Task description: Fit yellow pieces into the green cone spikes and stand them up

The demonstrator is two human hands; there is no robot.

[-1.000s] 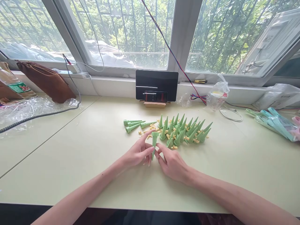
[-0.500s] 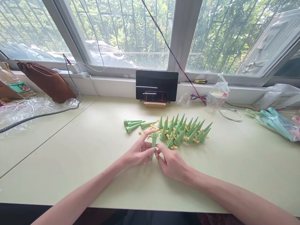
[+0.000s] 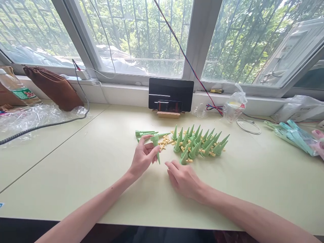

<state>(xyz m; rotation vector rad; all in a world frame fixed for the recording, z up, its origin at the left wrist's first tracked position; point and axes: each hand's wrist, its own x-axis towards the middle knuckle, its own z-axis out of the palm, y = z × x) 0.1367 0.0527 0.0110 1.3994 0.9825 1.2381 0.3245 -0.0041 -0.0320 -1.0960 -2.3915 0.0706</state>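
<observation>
Spike [image 3: 155, 141] point-down in left hand [image 3: 142, 158]; right hand [image 3: 184, 179] curled nearby, contents unclear.

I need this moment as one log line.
left hand: holds green tapered plastic spike, tip down | right hand: curled near green spike cluster | nearby: small yellow plastic pieces

One left hand [image 3: 143, 157], one right hand [image 3: 185, 179]. Green spikes: one held spike [image 3: 156, 141], at least three lying spikes [image 3: 144, 132], upwards of fifteen standing spikes [image 3: 193, 151]; overlap prevents an exact figure. Yellow pieces [image 3: 189, 161]: several, too bunched to count. One tablet [image 3: 177, 89], one phone [image 3: 169, 106], one bottle [image 3: 24, 94], one knife [image 3: 217, 90].
</observation>
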